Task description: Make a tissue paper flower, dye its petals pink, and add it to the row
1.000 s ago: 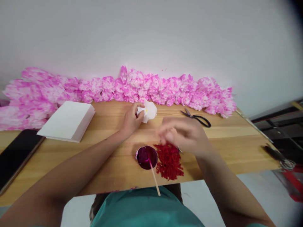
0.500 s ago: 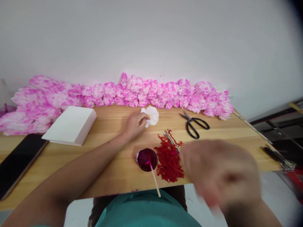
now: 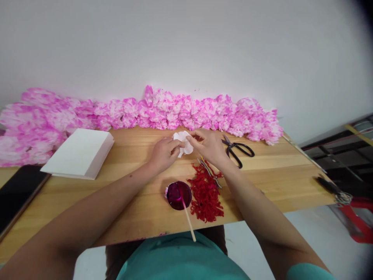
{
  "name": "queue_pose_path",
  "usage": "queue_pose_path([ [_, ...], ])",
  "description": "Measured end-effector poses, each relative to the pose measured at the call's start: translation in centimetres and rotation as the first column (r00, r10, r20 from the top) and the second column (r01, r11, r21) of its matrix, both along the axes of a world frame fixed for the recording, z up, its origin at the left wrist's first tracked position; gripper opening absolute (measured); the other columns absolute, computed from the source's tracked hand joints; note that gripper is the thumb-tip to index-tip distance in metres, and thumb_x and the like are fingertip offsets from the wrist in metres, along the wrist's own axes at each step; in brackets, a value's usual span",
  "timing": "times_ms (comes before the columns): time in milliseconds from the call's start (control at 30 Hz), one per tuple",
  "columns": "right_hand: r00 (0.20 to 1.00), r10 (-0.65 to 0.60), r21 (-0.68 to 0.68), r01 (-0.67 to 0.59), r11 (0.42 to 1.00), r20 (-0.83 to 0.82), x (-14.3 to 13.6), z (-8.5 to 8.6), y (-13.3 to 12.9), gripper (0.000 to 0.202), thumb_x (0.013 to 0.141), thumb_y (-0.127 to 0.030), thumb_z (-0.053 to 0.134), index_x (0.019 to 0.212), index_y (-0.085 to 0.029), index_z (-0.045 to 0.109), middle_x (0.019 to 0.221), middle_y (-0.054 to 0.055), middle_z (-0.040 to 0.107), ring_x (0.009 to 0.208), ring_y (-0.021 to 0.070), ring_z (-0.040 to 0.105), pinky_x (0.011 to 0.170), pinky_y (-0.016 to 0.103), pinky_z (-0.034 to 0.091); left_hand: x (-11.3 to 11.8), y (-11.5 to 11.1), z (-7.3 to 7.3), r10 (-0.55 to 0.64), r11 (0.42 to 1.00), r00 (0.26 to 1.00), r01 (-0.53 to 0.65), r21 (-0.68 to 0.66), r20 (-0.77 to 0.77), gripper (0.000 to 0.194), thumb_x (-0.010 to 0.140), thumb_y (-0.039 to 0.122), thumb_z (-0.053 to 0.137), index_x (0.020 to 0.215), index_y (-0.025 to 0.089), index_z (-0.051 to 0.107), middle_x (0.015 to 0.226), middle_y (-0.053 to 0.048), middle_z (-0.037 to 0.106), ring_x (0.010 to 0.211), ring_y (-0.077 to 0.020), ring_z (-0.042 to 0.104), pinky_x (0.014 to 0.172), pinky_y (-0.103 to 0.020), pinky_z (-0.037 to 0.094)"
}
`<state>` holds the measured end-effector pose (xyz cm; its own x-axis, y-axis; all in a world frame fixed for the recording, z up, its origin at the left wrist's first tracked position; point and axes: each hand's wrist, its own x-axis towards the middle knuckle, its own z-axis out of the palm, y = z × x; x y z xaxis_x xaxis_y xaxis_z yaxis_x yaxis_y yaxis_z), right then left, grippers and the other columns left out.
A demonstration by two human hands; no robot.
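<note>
Fingers [image 3: 176,144] of the left hand [image 3: 163,154] are drawn together in a small pinch, and they seem to have hold of a white petal piece [image 3: 189,149] by its near side. This piece is on or just above the worktop [image 3: 134,146], I cannot tell which. I take it as the centre of a clock, with twelve toward the wall [image 3: 186,46]. The left hand comes from eight o'clock; probably its pinch serves to keep so thin a thing steady. The right hand [image 3: 212,147] comes from four o'clock, fingers half bent and a little parted, with tips over the piece's right edge. Whether they grip it, I cannot tell.

At six o'clock stands a round dish [image 3: 171,199] of dark magenta liquid. A stick [image 3: 190,223] leans in it, pale end toward the person, perhaps for easy taking. Just beside, at five, lie red fuzzy strands [image 3: 207,198], their thin stems [image 3: 207,166] toward the hands, maybe for the same reason. Scissors [image 3: 231,145] are at three, near the right hand. Stacked white paper [image 3: 77,151] lies at nine, and a phone [image 3: 20,190] at eight. Pink-and-white flowers [image 3: 175,111] line the wall around twelve, perhaps to be out of the hands' way.
</note>
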<state>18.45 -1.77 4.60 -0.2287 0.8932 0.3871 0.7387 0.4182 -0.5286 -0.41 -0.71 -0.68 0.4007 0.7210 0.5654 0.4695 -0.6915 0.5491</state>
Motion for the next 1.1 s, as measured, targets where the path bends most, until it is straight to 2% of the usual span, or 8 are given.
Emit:
queue_pose_path([
  [133, 0.993, -0.029, 0.001, 0.03, 1.0, -0.116, -0.1, -1.4, 0.1, 0.017, 0.091, -0.031, 0.059, 0.085, -0.021, 0.071, 0.079, 0.001, 0.072, 0.073, 0.0163, 0.062, 0.064, 0.027, 0.042, 0.1, 0.1, -0.1, 0.011, 1.0, 1.0, -0.011, -0.008, -0.012, 0.026, 0.082, 0.01, 0.049, 0.087, 0.02, 0.073, 0.072, -0.002, 0.069, 0.068, -0.0161, 0.058, 0.068, -0.028, 0.042],
  [333, 0.987, -0.088, 0.017, 0.091, 0.996, -0.137, -0.1, -2.4, 0.1, 0.019, 0.089, -0.037, 0.064, 0.079, -0.021, 0.068, 0.074, 0.001, 0.069, 0.068, 0.0151, 0.06, 0.062, 0.027, 0.04, 0.1, 0.1, -0.2, 0.007, 1.0, 1.0, -0.007, -0.028, -0.014, 0.028, 0.081, 0.009, 0.05, 0.089, 0.02, 0.074, 0.074, -0.002, 0.07, 0.068, -0.0162, 0.058, 0.067, -0.028, 0.043],
  [433, 0.981, -0.129, -0.008, 0.129, 0.992, -0.143, -0.3, -2.4, 0.0, 0.022, 0.087, -0.041, 0.066, 0.077, -0.021, 0.064, 0.072, 0.0, 0.067, 0.065, 0.0141, 0.057, 0.061, 0.027, 0.038, 0.1, 0.1, -0.1, 0.004, 0.999, 1.0, -0.005, -0.043, -0.023, 0.028, 0.081, 0.009, 0.05, 0.09, 0.02, 0.074, 0.074, -0.003, 0.07, 0.068, -0.0164, 0.058, 0.067, -0.028, 0.042],
  [600, 0.972, -0.105, -0.074, 0.091, 0.993, -0.209, 0.0, -1.7, -0.2, 0.025, 0.087, -0.046, 0.066, 0.092, -0.022, 0.066, 0.077, -0.001, 0.069, 0.068, 0.0143, 0.06, 0.063, 0.027, 0.04, 0.1, 0.2, 0.0, 0.024, 0.996, 0.999, -0.022, -0.089, 0.022, 0.028, 0.081, 0.009, 0.049, 0.089, 0.02, 0.073, 0.076, -0.002, 0.071, 0.066, -0.0156, 0.058, 0.066, -0.028, 0.042],
  [767, 0.987, -0.054, -0.054, 0.046, 0.997, -0.149, 0.7, -1.3, -0.3, 0.037, 0.094, -0.05, 0.054, 0.081, -0.02, 0.07, 0.074, 0.002, 0.069, 0.068, 0.0154, 0.058, 0.062, 0.028, 0.038, 0.1, 0.5, -0.3, 0.076, 0.989, 0.996, -0.07, -0.128, 0.042, 0.025, 0.08, 0.011, 0.05, 0.086, 0.019, 0.073, 0.071, -0.001, 0.07, 0.063, -0.0152, 0.057, 0.065, -0.027, 0.041],
  [933, 0.993, -0.014, -0.064, 0.006, 0.998, -0.121, 0.6, -1.8, -0.2, 0.025, 0.092, -0.04, 0.058, 0.084, -0.02, 0.07, 0.08, 0.003, 0.071, 0.076, 0.017, 0.062, 0.066, 0.027, 0.042, 0.1, 0.5, -0.2, 0.095, 0.983, 0.995, -0.089, -0.161, 0.031, 0.026, 0.08, 0.011, 0.05, 0.088, 0.019, 0.073, 0.075, -0.002, 0.071, 0.066, -0.0153, 0.058, 0.067, -0.027, 0.042],
  [1100, 0.991, -0.004, -0.046, -0.003, 0.999, -0.133, 0.5, -2.6, 0.1, 0.014, 0.09, -0.029, 0.06, 0.083, -0.02, 0.069, 0.08, 0.002, 0.071, 0.073, 0.0163, 0.061, 0.066, 0.028, 0.042, 0.1, 0.4, -0.1, 0.106, 0.978, 0.994, -0.102, -0.184, 0.015, 0.025, 0.082, 0.011, 0.05, 0.088, 0.018, 0.073, 0.075, -0.002, 0.071, 0.067, -0.015, 0.059, 0.067, -0.026, 0.042],
])
